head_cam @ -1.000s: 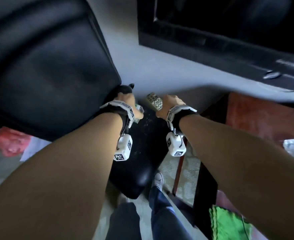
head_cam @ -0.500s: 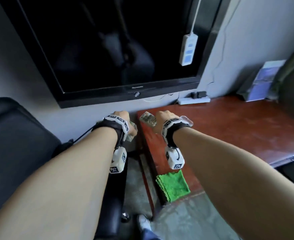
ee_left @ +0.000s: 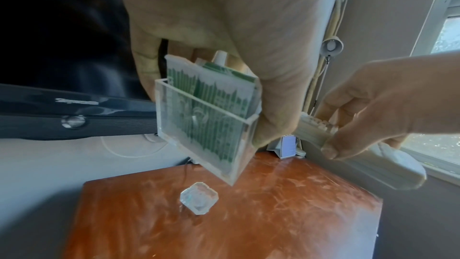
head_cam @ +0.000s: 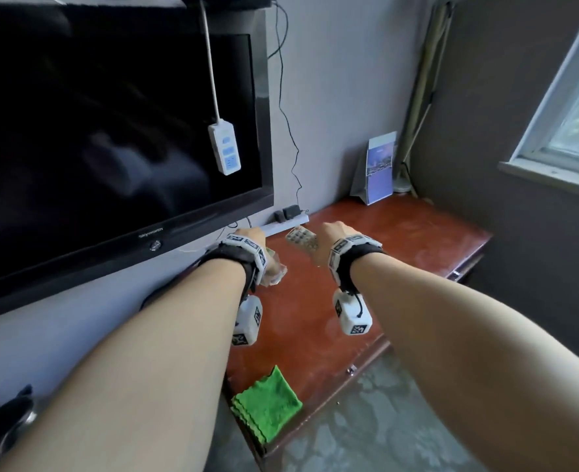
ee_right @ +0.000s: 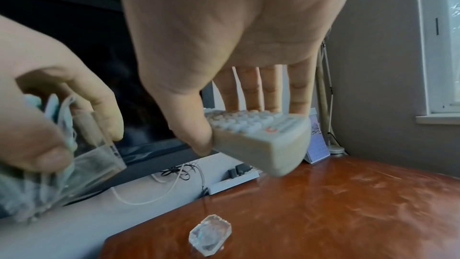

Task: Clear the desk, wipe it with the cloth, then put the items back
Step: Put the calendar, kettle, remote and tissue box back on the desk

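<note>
Above the desk (head_cam: 417, 253), the right hand (head_cam: 332, 236) grips a remote (head_cam: 300, 238); green cloth (head_cam: 267, 405) near its corner.

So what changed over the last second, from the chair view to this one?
The view swung from the black chair to the desk. Both hands carried their loads along, from above the chair seat to over the desk's left end. Unchanged: the left hand still grips the clear holder of green packets, the right hand still holds the remote. The green cloth still lies on the desk's near corner.
</note>
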Demonstrator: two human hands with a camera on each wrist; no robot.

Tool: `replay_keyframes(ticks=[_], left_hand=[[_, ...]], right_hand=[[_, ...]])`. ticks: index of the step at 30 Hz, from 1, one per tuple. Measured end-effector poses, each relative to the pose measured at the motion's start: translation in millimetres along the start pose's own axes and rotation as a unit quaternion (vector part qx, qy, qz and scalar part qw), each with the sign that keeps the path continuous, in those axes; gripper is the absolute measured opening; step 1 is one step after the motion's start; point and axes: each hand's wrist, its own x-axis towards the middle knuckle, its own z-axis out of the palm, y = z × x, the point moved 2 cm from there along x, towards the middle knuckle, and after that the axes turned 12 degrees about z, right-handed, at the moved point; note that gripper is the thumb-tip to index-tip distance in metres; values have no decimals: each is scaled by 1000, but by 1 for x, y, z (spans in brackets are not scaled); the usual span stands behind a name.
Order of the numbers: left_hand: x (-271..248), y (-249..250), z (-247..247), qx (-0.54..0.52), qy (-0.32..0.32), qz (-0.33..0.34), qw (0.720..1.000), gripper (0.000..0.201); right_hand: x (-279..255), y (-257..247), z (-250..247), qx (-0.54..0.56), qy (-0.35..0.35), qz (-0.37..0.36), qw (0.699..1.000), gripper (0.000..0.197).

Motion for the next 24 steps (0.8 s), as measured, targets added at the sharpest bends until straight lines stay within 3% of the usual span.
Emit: replay_keyframes(ticks=[3,4,8,12,17,24], left_hand=[[37,28,0,-5,-14,9,1000,19],[50,36,3,-1,-11,9,1000,27],[111,61,22,6,-16,-24,1000,32],[177,83,40,-32,-51,-98,993,53],[230,103,55,-94,-98,-139,981,48],[280,100,112,-133,-97,-188,968,53]], right_hand=[[41,23,-1,-18,0,-5,1000,43],[56,30,0,-21,-4,-7,1000,42],[134,56,6,-22,-12,-35,999,33],[212,76,16,-27,-48,-63,997,31],[289,88,28,-36,-97,-100,990,31],[349,98,76,-39,-164,-117,979,35]])
